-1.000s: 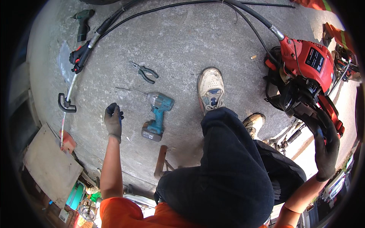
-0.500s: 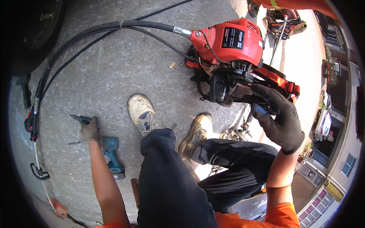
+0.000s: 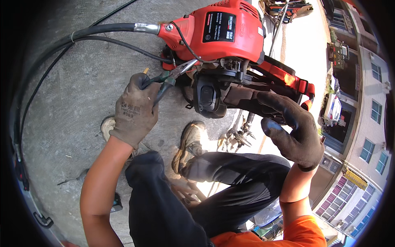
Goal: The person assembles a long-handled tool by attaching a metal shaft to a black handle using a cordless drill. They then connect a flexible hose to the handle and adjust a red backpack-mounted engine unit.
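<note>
My gloved left hand (image 3: 135, 109) is closed around the dark green handles of long-nosed pliers (image 3: 168, 78). The metal jaws reach up against the lower left side of a red backpack engine (image 3: 242, 39), beside a thin black cable; whether they grip anything cannot be made out. My gloved right hand (image 3: 294, 133) is raised in front of the engine's dark back pad, thumb and fingers apart with nothing seen between them. A blue mark shows on its thumb. A black plastic cover (image 3: 207, 95) sits under the engine, between my hands.
A thick black flexible shaft (image 3: 105, 29) runs left from the engine. Red straps (image 3: 279, 74) hang on its right. A drill (image 3: 117, 203) lies on the concrete, mostly hidden by my left forearm. Another machine (image 3: 288, 9) stands at the top right. My shoes (image 3: 191, 142) are below the engine.
My left hand has come up from the ground beside the drill, carrying the pliers to the engine. The view has shifted, bringing the engine left and closer. My right hand keeps much the same pose.
</note>
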Available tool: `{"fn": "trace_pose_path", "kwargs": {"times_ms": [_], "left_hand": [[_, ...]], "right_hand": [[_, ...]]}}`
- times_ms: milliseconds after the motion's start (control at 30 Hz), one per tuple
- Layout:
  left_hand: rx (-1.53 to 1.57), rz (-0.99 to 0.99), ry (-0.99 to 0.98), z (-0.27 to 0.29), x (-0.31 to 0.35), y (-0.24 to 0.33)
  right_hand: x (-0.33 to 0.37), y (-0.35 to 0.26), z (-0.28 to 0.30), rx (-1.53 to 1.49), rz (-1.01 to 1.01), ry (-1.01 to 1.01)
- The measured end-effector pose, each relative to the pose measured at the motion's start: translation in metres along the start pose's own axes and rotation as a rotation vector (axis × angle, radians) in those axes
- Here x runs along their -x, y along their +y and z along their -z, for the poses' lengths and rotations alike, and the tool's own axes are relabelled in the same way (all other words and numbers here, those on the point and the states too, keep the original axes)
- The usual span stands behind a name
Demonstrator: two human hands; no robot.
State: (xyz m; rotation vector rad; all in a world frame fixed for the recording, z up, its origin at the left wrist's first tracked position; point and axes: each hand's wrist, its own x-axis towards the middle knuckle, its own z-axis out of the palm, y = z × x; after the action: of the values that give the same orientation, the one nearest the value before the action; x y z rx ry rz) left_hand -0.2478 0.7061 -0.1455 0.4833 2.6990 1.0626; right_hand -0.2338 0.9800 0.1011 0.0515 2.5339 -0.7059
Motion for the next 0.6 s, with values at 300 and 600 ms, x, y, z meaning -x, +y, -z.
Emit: {"fn": "trace_pose_path", "kwargs": {"times_ms": [300,600], "left_hand": [[-0.262,-0.239,0.177,-0.027,-0.027,0.002],[-0.333,-0.266,0.308,-0.037,-0.037,0.014]], "right_hand": [[-0.009,0.010,-0.001,-0.018,0.036,-0.037],[-0.008,0.008,-0.005,0.017,0.063,-0.016]]}}
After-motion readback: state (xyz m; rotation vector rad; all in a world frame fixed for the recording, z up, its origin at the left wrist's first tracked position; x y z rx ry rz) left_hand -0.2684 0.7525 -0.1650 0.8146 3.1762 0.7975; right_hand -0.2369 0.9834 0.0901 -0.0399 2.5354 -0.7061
